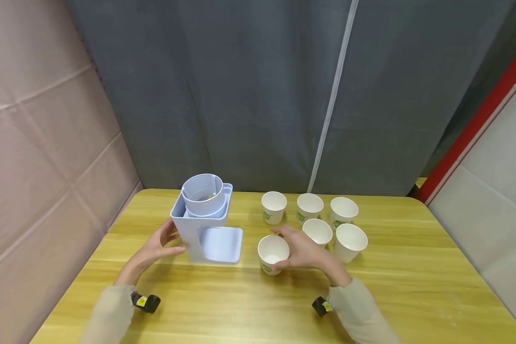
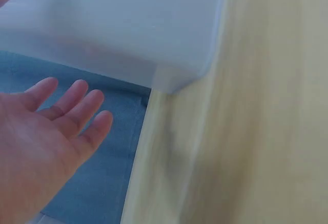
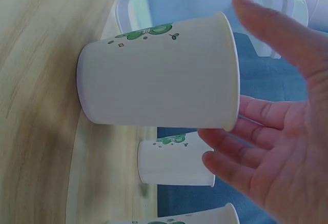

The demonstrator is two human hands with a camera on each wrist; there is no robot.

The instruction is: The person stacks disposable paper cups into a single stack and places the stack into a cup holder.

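A pale lilac plastic holder (image 1: 189, 236) with a round tube (image 1: 203, 195) on top and a flat tray (image 1: 221, 244) at its side stands on the table. My left hand (image 1: 156, 246) is at its left side; in the left wrist view the hand's fingers (image 2: 77, 108) are spread loosely below the holder's wall (image 2: 118, 34), holding nothing. A white paper cup (image 1: 272, 253) with a green print stands upright right of the tray. Around its right side is my right hand (image 1: 301, 248). The right wrist view shows the thumb (image 3: 277, 29) apart from the rim and the fingers behind the cup (image 3: 159, 75).
Several more white paper cups stand upright behind and right of my right hand, among them a back-row cup (image 1: 273, 208) and a front-right cup (image 1: 350, 241). A grey curtain (image 1: 249, 95) hangs behind the wooden table (image 1: 413, 286).
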